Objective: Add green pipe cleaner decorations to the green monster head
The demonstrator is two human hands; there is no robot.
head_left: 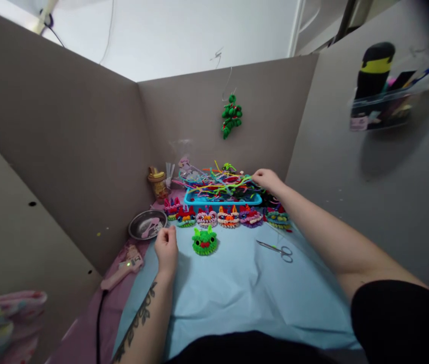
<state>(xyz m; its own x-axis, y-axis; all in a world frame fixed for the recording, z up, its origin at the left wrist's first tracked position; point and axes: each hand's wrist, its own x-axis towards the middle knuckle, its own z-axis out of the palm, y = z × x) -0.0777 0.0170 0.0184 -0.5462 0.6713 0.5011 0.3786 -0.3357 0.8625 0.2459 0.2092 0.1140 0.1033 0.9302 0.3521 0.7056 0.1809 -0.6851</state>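
Note:
My left hand [167, 247] is closed in a loose fist above the blue cloth, beside the rim of a steel bowl [135, 229]. Whatever its fingers may hold is hidden. To its right sits a green dragon-like head [204, 241] of fuzzy pipe cleaner, with black eyes and a red mouth. Farther back, my right hand [267, 180] reaches to the right end of a blue tray [224, 203] heaped with coloured pipe cleaners [222, 183]. Its fingertips are pinched at the end of a yellow-green pipe cleaner [242, 181].
Several coloured fuzzy heads [228, 217] line the tray's front. Scissors [277, 249] lie on the blue cloth [233, 298]. A pink glue gun [123, 270] with a lit green light lies left. Grey panels surround the table; a green ornament [231, 117] hangs at the back.

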